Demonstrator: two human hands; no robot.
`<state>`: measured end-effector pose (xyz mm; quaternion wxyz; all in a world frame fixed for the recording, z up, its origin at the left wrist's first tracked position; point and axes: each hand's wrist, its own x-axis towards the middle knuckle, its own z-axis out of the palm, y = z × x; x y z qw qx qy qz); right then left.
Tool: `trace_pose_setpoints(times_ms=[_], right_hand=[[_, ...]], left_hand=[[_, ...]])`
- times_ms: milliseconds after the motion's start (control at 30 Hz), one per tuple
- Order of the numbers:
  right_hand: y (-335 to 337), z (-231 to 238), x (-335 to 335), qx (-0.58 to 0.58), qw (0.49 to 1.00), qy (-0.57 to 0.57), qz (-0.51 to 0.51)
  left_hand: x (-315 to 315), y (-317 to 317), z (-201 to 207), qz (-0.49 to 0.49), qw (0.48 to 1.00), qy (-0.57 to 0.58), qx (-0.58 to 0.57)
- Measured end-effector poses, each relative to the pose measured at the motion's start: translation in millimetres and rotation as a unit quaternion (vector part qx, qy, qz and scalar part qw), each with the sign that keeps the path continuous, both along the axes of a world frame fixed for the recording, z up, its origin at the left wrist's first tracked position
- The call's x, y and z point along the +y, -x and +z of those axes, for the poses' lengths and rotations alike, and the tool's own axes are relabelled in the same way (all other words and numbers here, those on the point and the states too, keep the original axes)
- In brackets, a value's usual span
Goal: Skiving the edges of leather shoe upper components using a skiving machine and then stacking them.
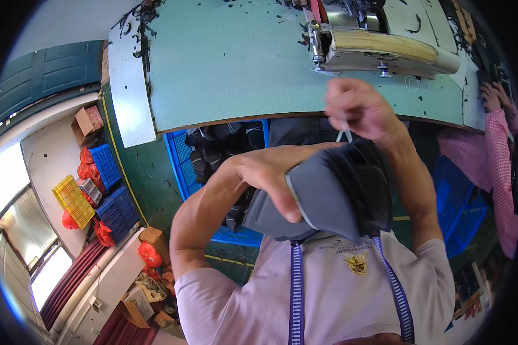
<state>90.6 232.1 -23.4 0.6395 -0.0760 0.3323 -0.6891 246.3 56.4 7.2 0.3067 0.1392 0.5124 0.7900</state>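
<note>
A thick bundle of stacked dark grey and black curved pieces (328,190) is held close in front of my chest. My left hand (273,181) wraps round its left side, the thumb lying across the grey front. A thin pale band runs over the bundle's front beside that thumb. Above the bundle, my right hand (360,109) is raised with its fingers pinched on a thin white strip (344,126), which reaches down to the top of the stack. The fingers of the right hand are slightly blurred. Most of my left fingers are hidden behind the bundle.
Ahead is a pale green table (230,69) with black scraps, bearing a cream-armed machine (385,49) and a thin white loop (417,84). Below its edge stands a blue crate (177,161) of dark pieces. At right is a co-worker's pink checked sleeve (498,149). Crates (118,213) lie left.
</note>
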Motion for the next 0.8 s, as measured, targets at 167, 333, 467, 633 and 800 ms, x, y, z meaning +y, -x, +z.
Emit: trace_pose_setpoints(times_ms=[167, 333, 467, 633, 800], right_hand=[[14, 33, 8, 0.333, 0.937, -0.097, 0.042], [6, 62, 76, -0.015, 0.991, 0.080, -0.105], [-32, 69, 76, 0.012, 0.976, 0.179, -0.124], [-41, 52, 51, 0.340, 0.911, 0.225, 0.069], [-79, 57, -3, 0.467, 0.830, 0.035, 0.303]], left_hand=[[-12, 11, 34, 0.042, 0.954, 0.064, -0.289], [-4, -10, 26, 0.254, 0.914, -0.055, -0.311], [20, 1, 28, 0.276, 0.926, 0.232, -0.110], [26, -6, 31, 0.243, 0.788, 0.566, -0.020], [1, -41, 1, 0.144, 0.698, 0.691, -0.122]])
